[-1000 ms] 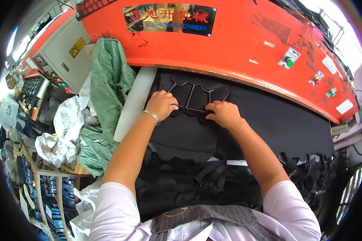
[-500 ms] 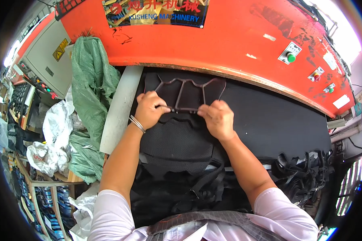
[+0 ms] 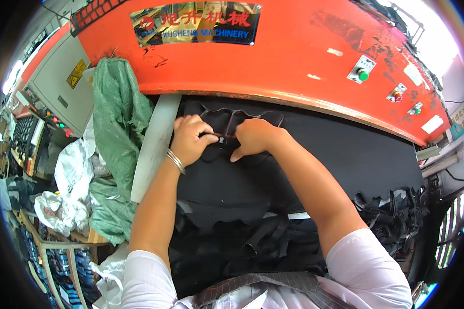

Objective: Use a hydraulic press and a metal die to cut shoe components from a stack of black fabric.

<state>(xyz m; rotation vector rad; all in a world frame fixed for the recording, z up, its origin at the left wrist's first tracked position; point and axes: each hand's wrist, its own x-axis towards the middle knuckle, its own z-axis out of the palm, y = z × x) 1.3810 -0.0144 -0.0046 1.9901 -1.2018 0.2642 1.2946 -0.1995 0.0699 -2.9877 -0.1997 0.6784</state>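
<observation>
Clock from the centre of your view. At 12: a rectangular gold-and-black nameplate [image 3: 196, 23] on the orange machine front [image 3: 288, 64] facing you; large red Chinese characters above one line of blue Latin capitals, both legible. At 10: a yellow warning label [image 3: 76, 73], black triangle, on the grey cabinet [image 3: 54, 87]. At 2: a pale control plate [image 3: 354, 74], print too small. Near 3: a white label [image 3: 432, 124], unreadable.
</observation>
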